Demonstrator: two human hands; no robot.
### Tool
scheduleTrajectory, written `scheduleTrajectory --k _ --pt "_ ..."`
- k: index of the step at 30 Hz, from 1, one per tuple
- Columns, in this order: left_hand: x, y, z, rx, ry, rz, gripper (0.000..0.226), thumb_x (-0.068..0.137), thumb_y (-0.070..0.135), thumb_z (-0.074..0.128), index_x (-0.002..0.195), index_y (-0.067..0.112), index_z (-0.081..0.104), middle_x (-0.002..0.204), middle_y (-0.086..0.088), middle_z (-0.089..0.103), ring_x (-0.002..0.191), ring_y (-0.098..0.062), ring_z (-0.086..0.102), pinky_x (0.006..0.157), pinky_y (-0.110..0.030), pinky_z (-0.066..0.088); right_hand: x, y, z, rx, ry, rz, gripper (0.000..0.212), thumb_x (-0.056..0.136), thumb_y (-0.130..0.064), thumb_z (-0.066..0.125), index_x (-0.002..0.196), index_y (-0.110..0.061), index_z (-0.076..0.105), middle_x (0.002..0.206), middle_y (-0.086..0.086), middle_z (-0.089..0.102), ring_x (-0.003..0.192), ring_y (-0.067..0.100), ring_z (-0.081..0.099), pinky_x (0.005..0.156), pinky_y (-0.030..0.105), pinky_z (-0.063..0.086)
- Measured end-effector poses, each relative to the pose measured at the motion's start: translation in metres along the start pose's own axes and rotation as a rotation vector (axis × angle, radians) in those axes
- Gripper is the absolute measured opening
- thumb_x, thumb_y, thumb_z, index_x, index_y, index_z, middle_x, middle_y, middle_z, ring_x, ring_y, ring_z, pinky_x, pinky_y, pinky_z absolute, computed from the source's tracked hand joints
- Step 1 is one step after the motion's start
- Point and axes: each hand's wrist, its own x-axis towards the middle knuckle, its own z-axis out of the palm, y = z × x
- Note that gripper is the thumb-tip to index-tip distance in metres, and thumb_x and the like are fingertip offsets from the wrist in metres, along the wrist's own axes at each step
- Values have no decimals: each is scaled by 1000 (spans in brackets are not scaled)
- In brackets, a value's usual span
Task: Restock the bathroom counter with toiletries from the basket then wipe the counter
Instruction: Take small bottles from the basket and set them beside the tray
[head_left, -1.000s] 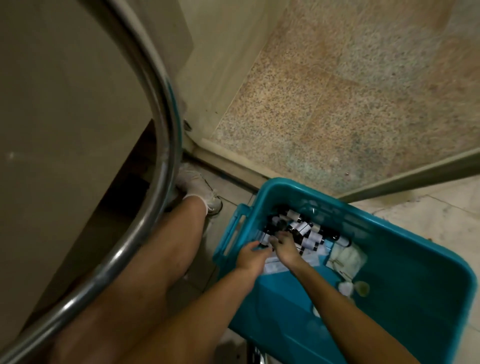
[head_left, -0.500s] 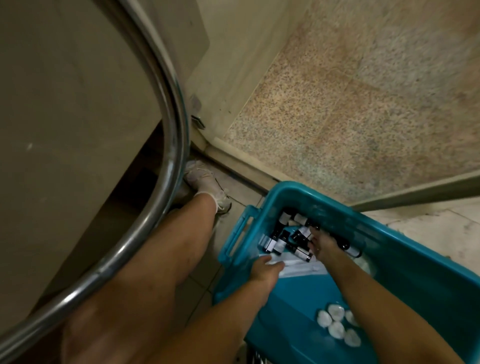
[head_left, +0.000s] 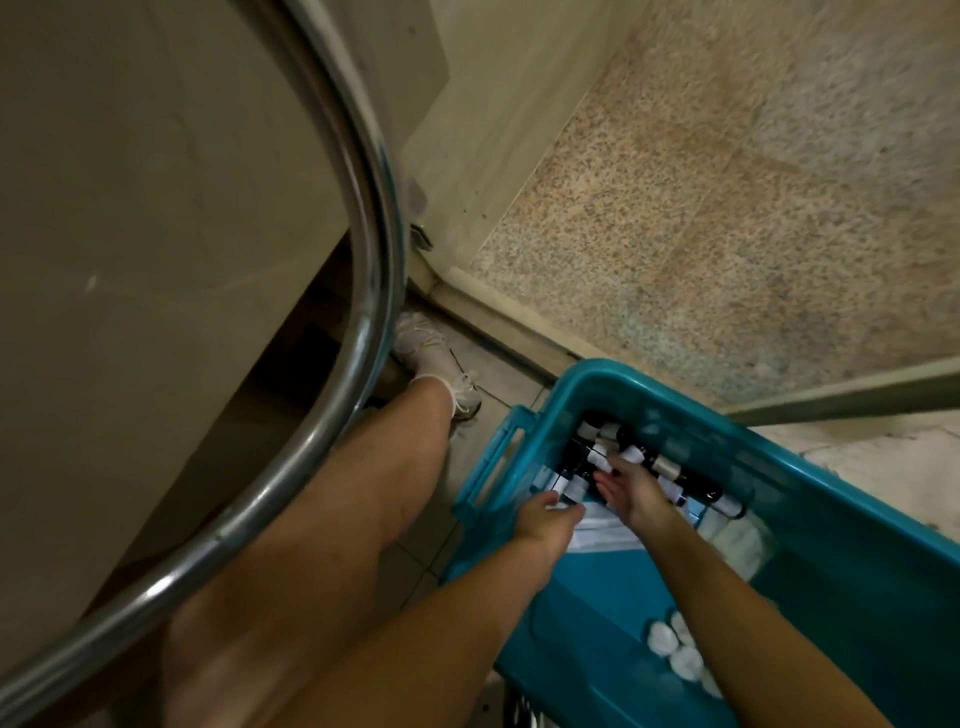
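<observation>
Basket (head_left: 831, 519), teal, near right, holds small bottles (head_left: 675, 470). Right hand (head_left: 631, 491) rests wide on them; left hand (head_left: 545, 519) grip cannot be told.

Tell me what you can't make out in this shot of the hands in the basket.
Bottles: head view, labels too small and dim to read.
Left hand and right hand: head view, their backs hide the fingertips, so any grip is unclear.
Basket: cut off by the bottom and right edges.
White round items: partly behind the right forearm, too blurred to name.
</observation>
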Motion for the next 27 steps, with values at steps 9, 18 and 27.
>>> scheduleTrajectory --k 9,18,27 --pt "-8 -2 21 -185 17 77 18 88 17 64 102 6 64 107 -15 66 68 -17 60 68 -30 54 -91 35 -36 12 -412 7 45 59 -26 82 98 -10 65 89 4 74 77 13 71 67 19 56" --pt "-10 -15 30 -40 141 172 25 89 14 62 109 -1 62 112 -17 65 88 -17 54 82 -32 49 -87 27 -61 -415 -138 -182 11 90 -14 61 99 -10 65 83 2 66 73 11 61 60 11 48" --pt "2 -23 33 13 112 118 13 85 15 68 87 10 55 101 -19 62 92 -29 59 94 -49 50 -30 31 -66 -1287 157 -598 42 92 -27 58 129 -9 50 126 12 56 113 30 53 87 34 44"
